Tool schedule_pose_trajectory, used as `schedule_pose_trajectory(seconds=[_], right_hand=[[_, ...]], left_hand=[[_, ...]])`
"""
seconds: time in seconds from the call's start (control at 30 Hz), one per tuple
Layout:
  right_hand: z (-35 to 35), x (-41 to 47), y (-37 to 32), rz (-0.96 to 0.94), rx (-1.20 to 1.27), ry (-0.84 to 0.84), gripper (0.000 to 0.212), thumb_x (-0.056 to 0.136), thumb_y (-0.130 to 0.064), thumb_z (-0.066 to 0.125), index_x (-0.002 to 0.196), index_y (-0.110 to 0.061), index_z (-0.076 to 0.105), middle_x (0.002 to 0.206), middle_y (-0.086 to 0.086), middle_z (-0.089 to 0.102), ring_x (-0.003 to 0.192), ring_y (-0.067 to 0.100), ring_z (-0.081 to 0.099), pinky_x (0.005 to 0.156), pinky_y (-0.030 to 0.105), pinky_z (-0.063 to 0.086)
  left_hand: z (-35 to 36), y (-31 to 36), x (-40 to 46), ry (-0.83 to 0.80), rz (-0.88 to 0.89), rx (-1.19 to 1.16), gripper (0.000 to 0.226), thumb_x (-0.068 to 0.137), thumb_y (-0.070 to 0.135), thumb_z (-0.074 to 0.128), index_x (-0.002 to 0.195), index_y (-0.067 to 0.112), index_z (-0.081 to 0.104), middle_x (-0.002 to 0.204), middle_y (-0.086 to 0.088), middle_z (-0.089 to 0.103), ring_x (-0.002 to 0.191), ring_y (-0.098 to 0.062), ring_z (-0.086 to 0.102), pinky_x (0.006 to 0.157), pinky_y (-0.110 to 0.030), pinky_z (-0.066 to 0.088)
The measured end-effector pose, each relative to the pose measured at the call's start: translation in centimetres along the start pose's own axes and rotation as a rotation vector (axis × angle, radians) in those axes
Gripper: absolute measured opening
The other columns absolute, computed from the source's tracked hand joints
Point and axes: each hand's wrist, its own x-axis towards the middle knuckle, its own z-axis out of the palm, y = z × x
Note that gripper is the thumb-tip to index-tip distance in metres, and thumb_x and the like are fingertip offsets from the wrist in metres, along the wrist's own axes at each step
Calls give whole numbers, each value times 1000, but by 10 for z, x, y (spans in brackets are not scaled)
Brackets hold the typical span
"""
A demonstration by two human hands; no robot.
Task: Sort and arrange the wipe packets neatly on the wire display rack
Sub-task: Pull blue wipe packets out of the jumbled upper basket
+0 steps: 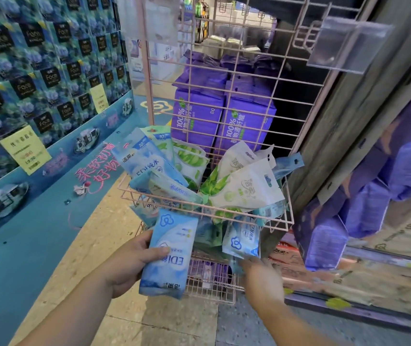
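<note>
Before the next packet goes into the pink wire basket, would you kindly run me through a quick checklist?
1. Left hand grips the blue packet: ok.
2. Right hand has the smaller blue packet secured: cannot tell, fingers blurred.
3. Packets in the pink wire basket sorted by colour: not ok, blue and green mixed.
4. Packets lying straight: not ok, tilted every way.
5. Free slot in the basket: cannot tell.
</note>
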Motion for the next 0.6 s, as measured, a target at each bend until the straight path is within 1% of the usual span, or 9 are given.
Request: schedule_pose_trajectory(seconds=[0.03, 0.1, 0.17, 0.23, 0.3, 0.33, 0.47, 0.53, 0.6], right_hand=[[1, 2, 1, 5, 2, 40, 43, 83, -6, 54, 120, -27, 64, 128, -3, 62, 117, 24, 54, 92, 38, 42], [-1, 4, 7, -10, 98, 114, 21, 82, -10, 63, 95, -23, 72, 99, -1, 73, 96, 27, 63, 76, 37, 47], [-4, 0, 14, -81, 212, 224, 5, 78, -14, 71, 82, -18, 71, 81, 0, 72, 76, 26, 65, 62, 35, 48], [-12, -9, 16, -120, 308, 308, 1, 83, -12, 68, 84, -13, 68, 82, 1, 69, 72, 24, 61, 59, 32, 43], [-19, -16, 16, -88, 427, 320, 5, 88, -9, 61, 91, -9, 66, 89, 1, 63, 76, 20, 54, 64, 30, 39], [-20, -18, 17, -75, 480, 312, 6, 90, -10, 59, 93, -9, 64, 93, 0, 60, 78, 18, 52, 66, 31, 39], [-20, -21, 16, -97, 551, 233, 7, 93, -14, 57, 97, -10, 62, 94, -7, 51, 82, 15, 50, 69, 32, 42], [-24, -24, 17, -102, 570, 207, 8, 94, -15, 55, 98, -11, 61, 90, -6, 51, 80, 16, 50, 69, 32, 40], [-27, -25, 22, -117, 596, 199, 4, 94, -16, 55, 92, -16, 59, 88, -5, 54, 80, 15, 52, 69, 33, 42]], left_hand=[[1, -2, 0, -1, -11, 3, 51, 65, 10, 72, 114, 13, 60, 103, -17, 74, 85, -30, 73, 69, -38, 61], [5, -5, 2, -5, -36, 13, 51, 68, 3, 77, 115, 11, 59, 105, -18, 74, 88, -32, 72, 73, -41, 60], [7, -8, 5, -5, -53, 15, 56, 66, 11, 81, 117, 10, 59, 106, -18, 73, 91, -33, 71, 74, -42, 60], [11, -13, 11, 4, -71, 15, 51, 71, 14, 78, 118, 9, 58, 107, -19, 73, 93, -35, 71, 77, -44, 59], [16, -17, 18, 27, -93, 31, 34, 83, 6, 66, 116, 9, 59, 106, -19, 73, 94, -35, 71, 83, -47, 57], [19, -19, 21, 36, -107, 37, 31, 86, 5, 64, 116, 9, 59, 105, -18, 74, 93, -35, 71, 82, -47, 57], [30, -27, 31, 46, -146, 55, 32, 85, 5, 64, 117, 6, 59, 102, -19, 74, 89, -35, 72, 74, -43, 59], [32, -31, 33, 43, -161, 57, 32, 85, 5, 64, 117, 7, 59, 101, -19, 74, 88, -35, 72, 73, -43, 59], [32, -32, 34, 38, -174, 55, 32, 86, 4, 63, 117, 9, 59, 100, -19, 75, 84, -33, 73, 69, -40, 59]])
